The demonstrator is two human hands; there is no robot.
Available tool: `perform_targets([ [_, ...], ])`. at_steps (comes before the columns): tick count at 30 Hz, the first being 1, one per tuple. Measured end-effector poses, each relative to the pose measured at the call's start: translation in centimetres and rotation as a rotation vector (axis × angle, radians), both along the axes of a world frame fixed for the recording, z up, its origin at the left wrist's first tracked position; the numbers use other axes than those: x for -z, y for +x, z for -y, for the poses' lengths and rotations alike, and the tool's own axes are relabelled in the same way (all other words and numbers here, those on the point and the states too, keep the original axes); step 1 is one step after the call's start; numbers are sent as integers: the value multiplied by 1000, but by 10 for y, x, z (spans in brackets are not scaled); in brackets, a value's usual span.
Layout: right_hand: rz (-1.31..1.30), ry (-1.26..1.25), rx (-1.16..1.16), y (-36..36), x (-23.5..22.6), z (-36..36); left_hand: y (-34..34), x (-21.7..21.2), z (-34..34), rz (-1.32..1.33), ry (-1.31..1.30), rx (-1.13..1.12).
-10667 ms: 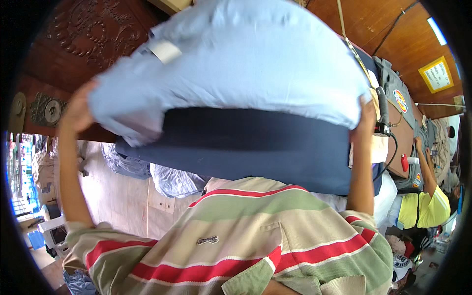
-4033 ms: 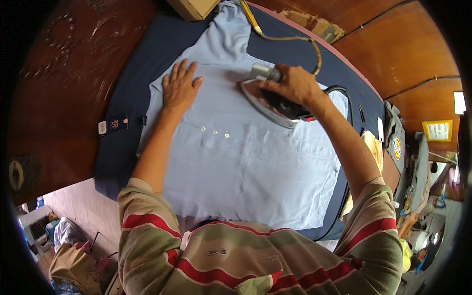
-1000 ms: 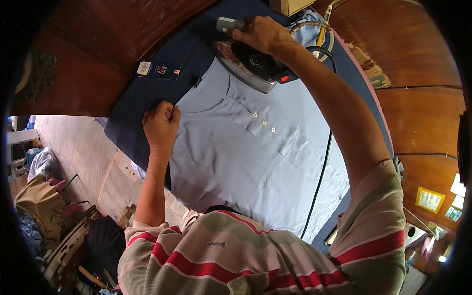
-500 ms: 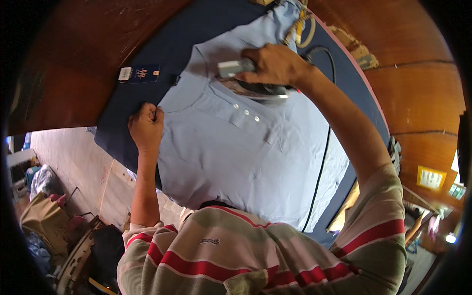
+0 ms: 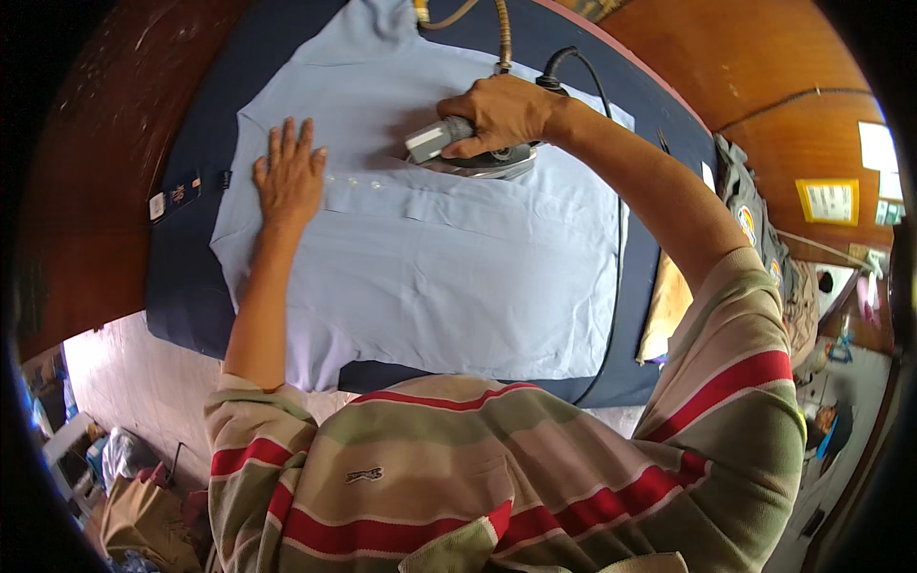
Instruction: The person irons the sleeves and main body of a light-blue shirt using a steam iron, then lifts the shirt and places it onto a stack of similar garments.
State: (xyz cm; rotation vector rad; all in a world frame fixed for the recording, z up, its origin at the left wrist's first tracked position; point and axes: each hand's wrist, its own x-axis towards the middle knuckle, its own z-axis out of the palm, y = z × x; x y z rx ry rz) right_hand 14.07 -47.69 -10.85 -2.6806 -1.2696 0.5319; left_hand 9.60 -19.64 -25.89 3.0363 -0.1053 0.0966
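A light blue shirt lies spread flat on a dark blue padded ironing table. My right hand grips the handle of a grey electric iron that rests on the shirt near its button placket. My left hand lies flat, fingers apart, pressing the shirt's left side beside the row of small white buttons.
The iron's black cord runs down the right side of the table, and a braided tan cord leads off at the top. A tag lies at the table's left edge. Clothes hang at right. Bags sit on the floor at lower left.
My left hand opened from a fist and moved up to lie flat on the shirt. The iron slid along the placket area under my right hand.
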Motion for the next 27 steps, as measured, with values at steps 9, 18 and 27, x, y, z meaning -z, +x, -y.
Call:
perform_targets([
  [9,12,-67,313,-75,5,173,-1,3,0,-48,38,-57],
  [18,106,-50,630,-68,7,232,4,5,-6,-80,83,-57],
  [27,43,-13,714,-49,6,205,47,5,34,161,21,196],
])
